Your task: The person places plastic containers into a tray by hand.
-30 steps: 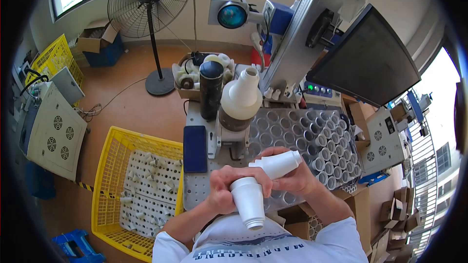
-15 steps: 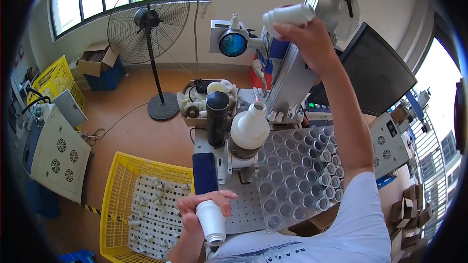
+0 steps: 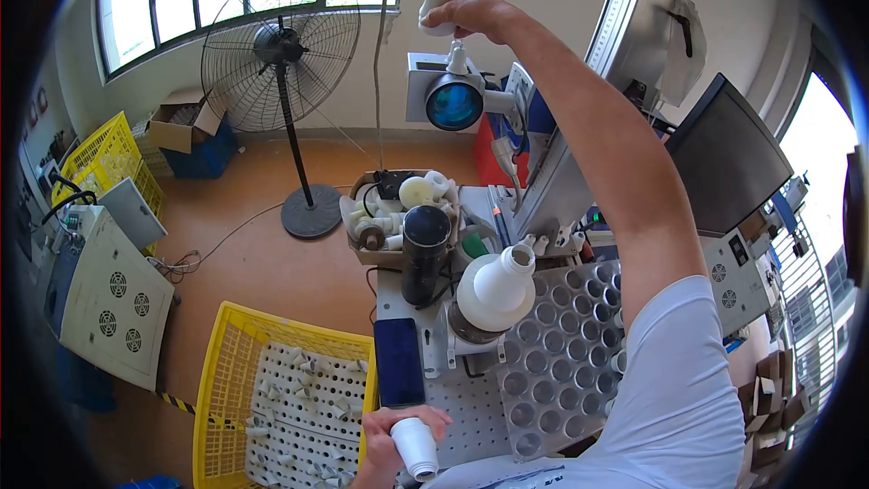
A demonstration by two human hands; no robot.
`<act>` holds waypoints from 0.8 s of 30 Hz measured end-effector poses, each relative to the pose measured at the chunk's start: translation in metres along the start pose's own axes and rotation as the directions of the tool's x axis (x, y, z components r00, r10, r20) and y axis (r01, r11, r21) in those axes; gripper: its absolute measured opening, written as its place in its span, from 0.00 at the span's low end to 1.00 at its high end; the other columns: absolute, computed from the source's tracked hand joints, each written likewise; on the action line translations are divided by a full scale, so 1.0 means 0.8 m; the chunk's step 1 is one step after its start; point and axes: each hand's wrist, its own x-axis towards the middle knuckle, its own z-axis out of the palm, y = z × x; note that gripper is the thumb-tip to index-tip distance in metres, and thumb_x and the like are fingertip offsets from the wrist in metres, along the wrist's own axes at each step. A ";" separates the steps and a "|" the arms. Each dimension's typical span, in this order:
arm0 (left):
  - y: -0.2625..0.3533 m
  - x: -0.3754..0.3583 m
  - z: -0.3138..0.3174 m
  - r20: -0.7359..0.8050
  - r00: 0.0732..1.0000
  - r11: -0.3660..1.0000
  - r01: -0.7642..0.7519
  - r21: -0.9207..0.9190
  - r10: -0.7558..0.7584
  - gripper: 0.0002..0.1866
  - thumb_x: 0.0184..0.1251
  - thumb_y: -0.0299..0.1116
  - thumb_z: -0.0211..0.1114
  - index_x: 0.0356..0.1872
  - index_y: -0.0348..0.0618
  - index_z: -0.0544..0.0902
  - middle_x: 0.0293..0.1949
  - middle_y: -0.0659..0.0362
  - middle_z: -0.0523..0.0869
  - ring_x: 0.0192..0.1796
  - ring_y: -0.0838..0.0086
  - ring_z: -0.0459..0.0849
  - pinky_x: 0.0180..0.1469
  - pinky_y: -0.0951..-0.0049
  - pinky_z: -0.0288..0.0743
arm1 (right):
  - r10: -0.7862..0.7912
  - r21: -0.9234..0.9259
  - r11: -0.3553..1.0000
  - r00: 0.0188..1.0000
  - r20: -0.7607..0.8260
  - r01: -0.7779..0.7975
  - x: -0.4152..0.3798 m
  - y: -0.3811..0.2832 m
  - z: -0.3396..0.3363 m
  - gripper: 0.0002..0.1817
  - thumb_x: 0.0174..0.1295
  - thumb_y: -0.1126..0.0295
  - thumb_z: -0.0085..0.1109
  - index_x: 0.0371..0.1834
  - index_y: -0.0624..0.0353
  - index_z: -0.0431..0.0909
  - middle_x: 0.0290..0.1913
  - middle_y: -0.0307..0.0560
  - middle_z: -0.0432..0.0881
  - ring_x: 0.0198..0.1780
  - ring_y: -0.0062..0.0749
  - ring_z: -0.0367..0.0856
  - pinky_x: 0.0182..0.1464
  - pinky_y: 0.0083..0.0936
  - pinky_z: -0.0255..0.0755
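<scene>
My right hand [image 3: 475,11] is raised high over the lens head [image 3: 454,104], its fingers closed round a white bottle-shaped piece [image 3: 437,2] with its narrow neck up. Low in front of my body, my left hand [image 3: 398,424] holds a second white piece [image 3: 415,445], whose threaded neck points down. Between them a large white cone-shaped part [image 3: 496,290] with an open neck sits on a fixture on the perforated bench [image 3: 460,412]. Beside it are a black cylinder [image 3: 424,258] and a dark phone [image 3: 399,362].
A clear tray of round cups [image 3: 557,344] lies right of the fixture, partly behind my arm. A box of white parts [image 3: 371,258] is at the bench's back left. A yellow crate [image 3: 213,398], fan [image 3: 276,43], monitor [image 3: 724,158] and machine column [image 3: 625,23] surround the bench.
My right hand has swung left and up with its white piece, which now stands more upright. My left hand sits slightly lower and further right in view; the whole view has shifted.
</scene>
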 end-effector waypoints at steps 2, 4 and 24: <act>0.001 0.003 -0.004 -0.001 0.999 0.999 0.046 0.010 -0.046 0.58 0.64 0.81 0.25 0.25 0.26 0.82 0.29 0.44 0.84 0.35 0.57 0.82 0.58 0.47 0.73 | 0.041 -0.024 0.999 0.999 0.035 -0.041 0.017 -0.002 0.015 0.37 0.50 0.57 0.81 0.62 0.61 0.77 0.53 0.54 0.83 0.53 0.43 0.84 0.52 0.30 0.81; 0.002 0.004 -0.003 -0.003 0.996 0.995 0.094 0.017 -0.094 0.59 0.64 0.81 0.23 0.25 0.26 0.82 0.29 0.44 0.84 0.36 0.58 0.82 0.58 0.48 0.73 | 0.048 -0.056 0.997 0.998 0.047 -0.045 0.029 0.004 0.030 0.38 0.49 0.58 0.81 0.62 0.61 0.77 0.53 0.54 0.83 0.52 0.43 0.84 0.52 0.30 0.81; -0.004 0.001 -0.012 0.003 0.995 0.995 0.099 0.033 -0.099 0.45 0.71 0.59 0.23 0.28 0.27 0.80 0.32 0.45 0.84 0.40 0.57 0.81 0.61 0.50 0.71 | 0.147 -0.311 0.946 0.977 0.153 -0.094 0.046 0.023 0.050 0.26 0.41 0.56 0.76 0.42 0.63 0.88 0.36 0.50 0.87 0.33 0.35 0.85 0.34 0.30 0.80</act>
